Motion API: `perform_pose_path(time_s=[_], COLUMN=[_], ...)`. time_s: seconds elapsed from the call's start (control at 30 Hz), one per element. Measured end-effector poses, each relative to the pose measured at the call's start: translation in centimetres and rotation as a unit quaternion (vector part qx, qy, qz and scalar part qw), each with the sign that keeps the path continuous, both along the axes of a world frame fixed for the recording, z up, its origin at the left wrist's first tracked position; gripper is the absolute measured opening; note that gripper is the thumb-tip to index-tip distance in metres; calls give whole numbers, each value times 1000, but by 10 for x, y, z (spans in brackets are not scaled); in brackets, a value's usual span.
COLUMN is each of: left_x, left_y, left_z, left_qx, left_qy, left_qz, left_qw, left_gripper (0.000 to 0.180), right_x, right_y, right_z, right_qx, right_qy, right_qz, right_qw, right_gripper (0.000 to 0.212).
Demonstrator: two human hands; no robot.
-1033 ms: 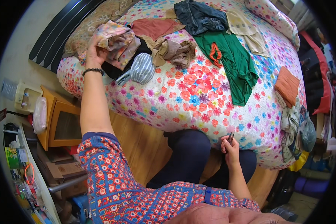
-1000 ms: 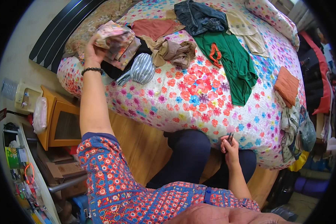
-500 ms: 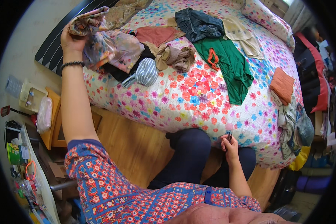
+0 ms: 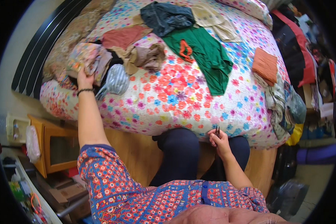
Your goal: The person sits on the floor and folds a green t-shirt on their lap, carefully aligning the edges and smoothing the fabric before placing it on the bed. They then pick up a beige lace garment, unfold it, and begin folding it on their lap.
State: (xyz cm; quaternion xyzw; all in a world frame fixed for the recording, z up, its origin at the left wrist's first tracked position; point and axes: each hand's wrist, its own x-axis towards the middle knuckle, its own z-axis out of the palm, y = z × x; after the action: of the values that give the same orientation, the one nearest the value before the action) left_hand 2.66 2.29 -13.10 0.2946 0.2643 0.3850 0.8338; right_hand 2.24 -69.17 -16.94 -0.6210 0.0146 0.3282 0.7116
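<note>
My left hand (image 4: pixel 85 77) reaches out to the far left of the bed and is closed on the near edge of a multicoloured floral cloth (image 4: pixel 81 56), which lies crumpled on other fabric. Close beside it is a grey-and-white striped cloth bundle (image 4: pixel 117 79). My right hand (image 4: pixel 221 143) rests low over my knees at the bed's near edge. It is closed on a small dark tool with two pointed prongs (image 4: pixel 217 131), perhaps snips or tweezers; its lower part is hidden in the fingers.
Across the floral bedspread (image 4: pixel 179 112) lie a green garment (image 4: pixel 203 52) with an orange strip (image 4: pixel 185 51), dark denim (image 4: pixel 166 18), a cream cloth (image 4: pixel 214 20), and rust (image 4: pixel 123 36) and brown fabric (image 4: pixel 147 56). Folded orange cloth (image 4: pixel 265 65) sits right. A wooden cabinet (image 4: pixel 61 145) stands left.
My left hand has come down with the floral cloth, which was held up and now lies on the pile. The view has shifted; my right hand keeps its hold.
</note>
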Motion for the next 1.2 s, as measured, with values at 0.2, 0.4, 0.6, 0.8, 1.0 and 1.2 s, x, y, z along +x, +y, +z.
perform_pose_path(time_s=[0.2, 0.4, 0.6, 0.8, 1.0, 1.2], left_x=[24, 14, 63, 121, 195, 192], left_y=[-74, -28, -298, -417, -403, -415], left_z=[15, 17, 63, 3, -33, 25], left_qx=[575, 728, 718, 767, 792, 550], left_qy=[409, 442, 226, 184, 303, 68], left_qz=[263, 16, -91, -149, -118, -275], left_qw=[658, 524, 652, 597, 517, 785], left_gripper=[51, 56, 24, 27, 33, 33], right_x=[-5, 6, 102, 169, 213, 287], right_y=[-8, 0, -66, -89, 54, 62], right_z=[3, 22, 41, 29, 59, 25], right_qx=[-3, 0, -313, -561, -345, -135], right_qy=[-9, -83, -366, -538, -668, -404], right_qz=[-32, -39, -139, -89, -32, -161], right_qw=[999, 996, 865, 623, 658, 890], right_gripper=[14, 20, 14, 43, 65, 21])
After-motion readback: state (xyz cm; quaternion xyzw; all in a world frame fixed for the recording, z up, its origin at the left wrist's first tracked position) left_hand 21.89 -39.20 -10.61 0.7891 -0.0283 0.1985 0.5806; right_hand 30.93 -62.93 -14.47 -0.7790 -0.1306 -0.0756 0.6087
